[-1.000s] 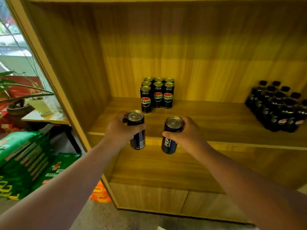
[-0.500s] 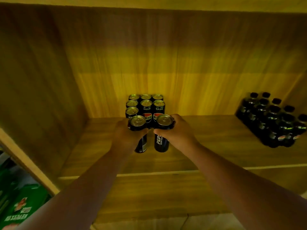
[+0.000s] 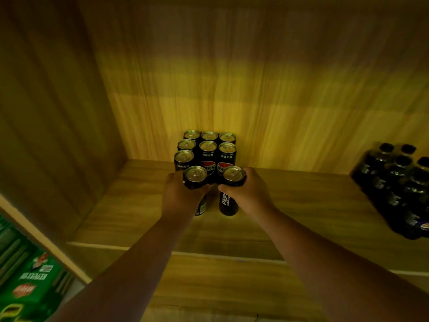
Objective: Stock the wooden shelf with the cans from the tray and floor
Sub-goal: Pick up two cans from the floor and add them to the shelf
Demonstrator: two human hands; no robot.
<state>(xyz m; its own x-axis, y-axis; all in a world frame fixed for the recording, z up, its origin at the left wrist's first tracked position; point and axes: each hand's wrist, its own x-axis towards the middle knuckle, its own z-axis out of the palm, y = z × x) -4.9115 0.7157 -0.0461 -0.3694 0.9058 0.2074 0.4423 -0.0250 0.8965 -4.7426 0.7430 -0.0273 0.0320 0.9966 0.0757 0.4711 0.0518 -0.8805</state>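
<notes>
A: Near to far, quick. Front edge of the wooden shelf [image 3: 232, 254] is bare. Left hand [image 3: 180, 196] has its fingers clamped round the left can [image 3: 195, 177]; right hand [image 3: 249, 190] has its fingers clamped round the right can [image 3: 228, 203].

B: Both upright?

A: Yes, long axes vertical, lids up. Right can's base looks at or just above the shelf board, can't tell if it touches. Left can's base is mostly hidden by the hand.

B: What does the placement turn on?

A: The stocked cans [image 3: 207, 148] sit straight behind the held pair, toward the shelf's back edge. Left column reaches one can further forward; middle and right columns stop short. So my guess is the open slots lie directly beyond the fingers, and the right can is lined up nearest one.

B: Risk?

A: Knuckles bumping the front row, probably.

B: Other stuff?

A: Pack of dark bottles [image 3: 399, 187] at the shelf's right edge, well apart. Green cartons [image 3: 25, 282] off the shelf, lower left.
</notes>
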